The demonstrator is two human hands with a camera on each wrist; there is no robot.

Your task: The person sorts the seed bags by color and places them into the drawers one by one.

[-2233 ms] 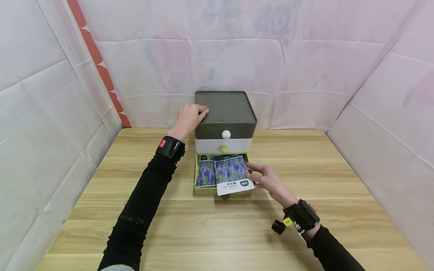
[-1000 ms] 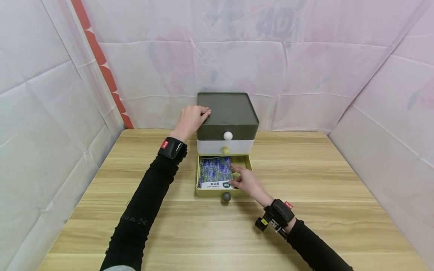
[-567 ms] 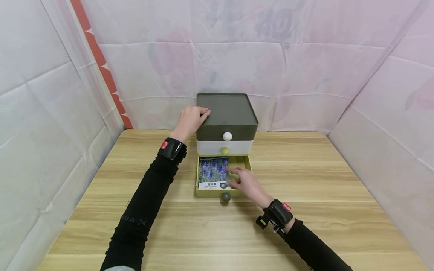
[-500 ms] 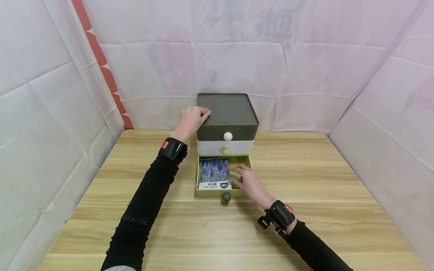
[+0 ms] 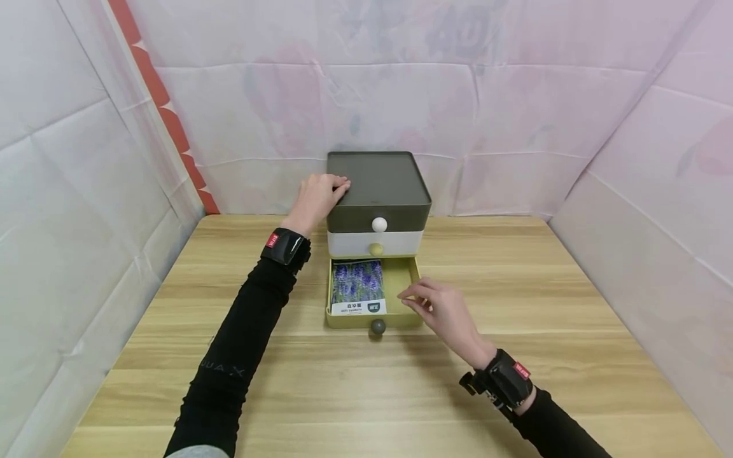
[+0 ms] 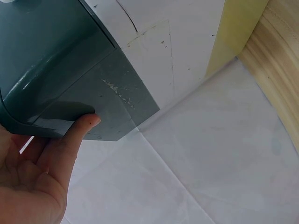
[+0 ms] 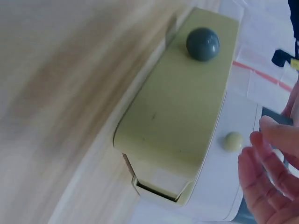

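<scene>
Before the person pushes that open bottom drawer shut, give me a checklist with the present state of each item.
1. Seed packet lies flat inside the yellow drawer, no edge over the rim: ok.
2. Right hand empty and clear of the packet: ok; it hovers over the drawer's right front corner.
3. Right-hand fingers out of the drawer's closing path: not ok; they hang over the rim.
4. Left hand steadies the cabinet: ok; it rests on the top left edge.
5. Grey knob free to push: ok.
6. Upper two drawers shut: ok.
7. Anything behind the drawer inside the cabinet: cannot tell.
</scene>
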